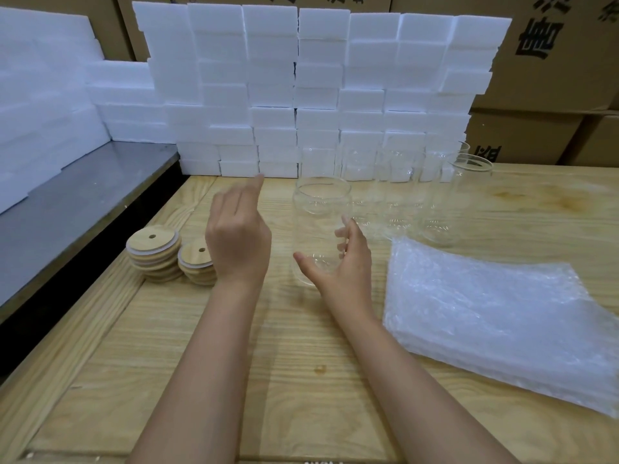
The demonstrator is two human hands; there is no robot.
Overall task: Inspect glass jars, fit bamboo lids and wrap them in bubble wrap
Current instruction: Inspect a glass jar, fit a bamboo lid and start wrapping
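Note:
A clear glass jar (318,222) without a lid stands upright in the middle of the wooden table (284,363). My right hand (345,266) wraps around its lower part from the right, thumb in front, fingers behind the glass. My left hand (239,236) hovers to the left of the jar with fingers apart, holding nothing. Two stacks of round bamboo lids (155,252) with a small hole sit left of that hand; it partly hides the nearer stack (196,262). A pile of bubble wrap sheets (495,323) lies to the right.
Several more empty glass jars (435,195) stand in a row behind the held one. A wall of white foam blocks (301,95) rises at the back, cardboard boxes (552,61) behind it. A grey metal surface (83,202) runs along the left.

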